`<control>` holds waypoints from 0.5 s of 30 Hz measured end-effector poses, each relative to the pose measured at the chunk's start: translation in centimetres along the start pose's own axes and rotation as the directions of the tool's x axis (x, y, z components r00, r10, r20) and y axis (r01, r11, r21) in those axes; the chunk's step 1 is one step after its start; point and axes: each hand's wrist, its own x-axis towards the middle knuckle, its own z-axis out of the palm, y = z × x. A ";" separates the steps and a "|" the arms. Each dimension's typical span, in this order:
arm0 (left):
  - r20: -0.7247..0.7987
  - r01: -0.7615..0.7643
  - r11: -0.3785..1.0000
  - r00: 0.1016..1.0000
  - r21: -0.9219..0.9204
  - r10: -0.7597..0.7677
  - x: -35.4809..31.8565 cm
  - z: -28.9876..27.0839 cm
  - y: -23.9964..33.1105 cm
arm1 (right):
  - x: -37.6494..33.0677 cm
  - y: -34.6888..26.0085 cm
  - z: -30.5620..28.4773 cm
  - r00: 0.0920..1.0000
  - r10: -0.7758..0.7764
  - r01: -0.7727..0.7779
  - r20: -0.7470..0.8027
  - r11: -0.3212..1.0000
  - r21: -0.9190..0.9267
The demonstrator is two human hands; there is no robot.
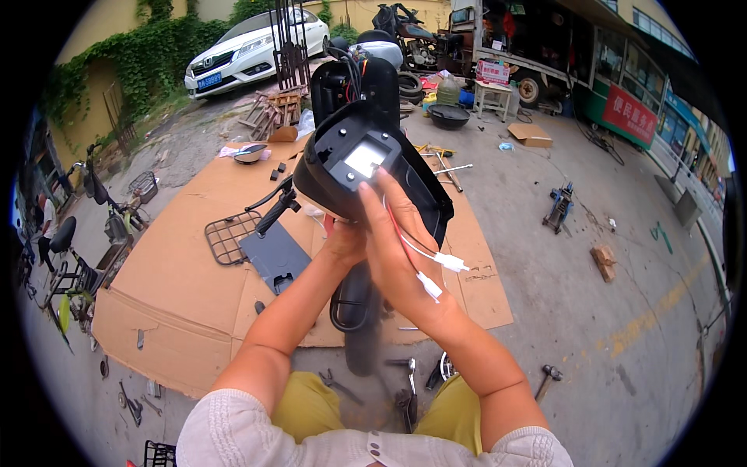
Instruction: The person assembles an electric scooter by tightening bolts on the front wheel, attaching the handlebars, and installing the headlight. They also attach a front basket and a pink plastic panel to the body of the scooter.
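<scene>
A black plastic dashboard panel (320,176) with a small bright display (366,158) and bolts round it is held up in front of me. My right hand (391,237) grips its near edge, with stretched fingertips on the face beside the display; the thumb is hidden. My left hand (345,240) reaches beneath the panel, where its fingers are hidden. Thin red and white wires run over my right hand to two white connectors (451,262) by the wrist. Behind the panel stand black vehicle parts (379,82). A handlebar grip (274,215) juts out at the left.
Flattened cardboard (183,288) covers the ground, with a wire basket (231,238) and a grey plate (276,257) on it. Tools lie near my knees, with a hammer (549,377) at the right. A blue jack (558,208) stands farther off. A white car (257,48) is parked behind.
</scene>
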 end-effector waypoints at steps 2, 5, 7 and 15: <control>0.130 -0.092 0.994 0.988 0.053 0.084 0.2 3.6 0.7 | -0.3 0.7 0.3 0.998 0.034 -0.031 -0.061 0.998 0.058; 0.230 -0.247 0.919 0.956 0.306 0.181 0.9 4.0 1.2 | -0.4 0.3 0.6 0.993 0.099 -0.085 -0.068 0.978 0.189; 0.100 -0.214 0.798 0.976 0.564 0.191 1.3 2.0 1.1 | -0.5 -0.2 1.2 0.990 0.106 -0.080 -0.093 0.966 0.245; -0.032 0.000 0.994 0.999 0.109 0.004 -0.1 1.6 1.2 | -0.2 -1.5 1.3 0.984 0.164 -0.133 -0.062 0.930 0.343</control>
